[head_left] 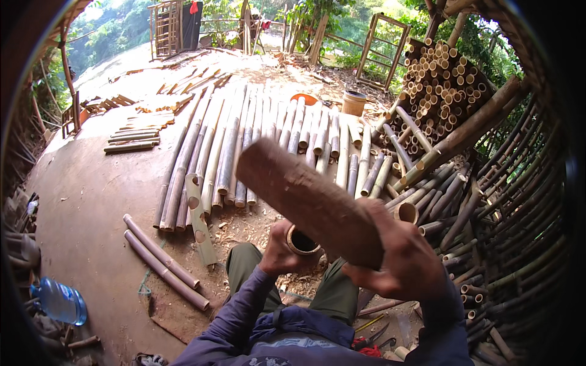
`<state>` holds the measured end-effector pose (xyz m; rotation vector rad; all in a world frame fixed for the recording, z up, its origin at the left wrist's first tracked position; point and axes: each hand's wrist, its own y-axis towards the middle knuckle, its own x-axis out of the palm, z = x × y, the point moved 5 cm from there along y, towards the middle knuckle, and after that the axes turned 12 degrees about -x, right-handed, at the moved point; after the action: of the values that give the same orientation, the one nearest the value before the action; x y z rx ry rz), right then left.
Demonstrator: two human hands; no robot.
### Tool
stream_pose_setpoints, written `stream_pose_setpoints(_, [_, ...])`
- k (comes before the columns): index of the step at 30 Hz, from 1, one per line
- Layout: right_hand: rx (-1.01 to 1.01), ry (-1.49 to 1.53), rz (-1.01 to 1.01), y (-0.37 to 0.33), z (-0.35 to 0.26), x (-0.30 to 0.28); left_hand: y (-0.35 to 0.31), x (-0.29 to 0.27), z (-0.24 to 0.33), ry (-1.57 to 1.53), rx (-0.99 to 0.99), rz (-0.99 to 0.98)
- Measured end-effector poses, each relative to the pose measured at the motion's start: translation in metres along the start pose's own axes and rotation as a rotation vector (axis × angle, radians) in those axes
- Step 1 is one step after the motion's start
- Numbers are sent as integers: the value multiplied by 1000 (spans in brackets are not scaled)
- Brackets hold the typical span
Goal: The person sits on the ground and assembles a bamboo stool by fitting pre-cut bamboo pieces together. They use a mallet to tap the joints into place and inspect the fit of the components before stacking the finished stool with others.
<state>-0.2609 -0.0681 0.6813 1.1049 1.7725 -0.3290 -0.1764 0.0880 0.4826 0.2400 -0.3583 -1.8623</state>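
My right hand grips one end of a thick, rough brown block of wood, raised and slanting up to the left in front of me. Beneath it, the fingers of my left hand wrap round a bamboo tube, its open end facing up between my knees. The block hides part of the tube and of what lies behind. Left of my knees, a split bamboo piece with cut holes rests beside a row of bamboo poles.
Two bamboo poles and a blue water jug lie to the left. Bladed tools are on the ground by my right leg. Cut bamboo is stacked at the far right, near a bucket. A slatted bamboo wall curves along the right.
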Motion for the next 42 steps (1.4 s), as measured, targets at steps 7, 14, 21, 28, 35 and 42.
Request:
stream_pose_setpoints(7, [-57,-177,-94,7,31,41,7,4,-3,-87,-9,5])
stream_pose_setpoints(14, [-10,-80,-42,4,14,25,0,0,-6,-87,-28,12])
stream_pose_setpoints(21, [66,103,-51,-19,29,31,-25,9,-1,60,-105,-74])
stream_pose_setpoints(28, [512,30,1034,-172,12,-21,-117,48,18,171,119,-245])
stream_pose_setpoints(35, [626,-30,1045,-243,11,-27,-107,46,24,210,125,-216])
stream_pose_setpoints(42, [530,-304,1010,-279,36,42,-91,60,22,199,169,-232])
